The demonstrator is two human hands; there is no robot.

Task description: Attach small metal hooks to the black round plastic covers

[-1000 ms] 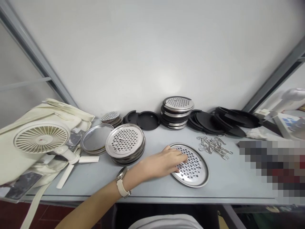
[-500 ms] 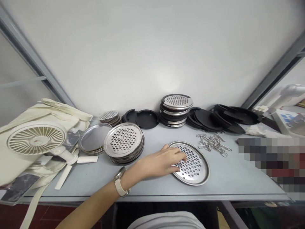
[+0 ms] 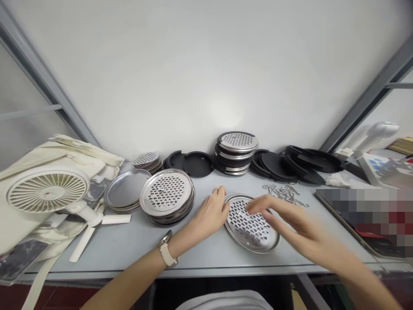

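Pale wall (image 3: 155,82) behind, grey table (image 3: 200,255) below, with the grater plate (image 3: 238,221) near its front edge. Right hand (image 3: 300,230) is blurry over it, fingers spread; left hand (image 3: 209,212) is at the left rim, can't tell if clamped. I'd steady that rim, skin off the sharp-looking holes.

The table (image 3: 206,259) holds a grater (image 3: 241,226) beside the left hand (image 3: 208,212), stacked graters (image 3: 166,192) farther left, wire clips (image 3: 285,192) beyond the right hand (image 3: 305,232).
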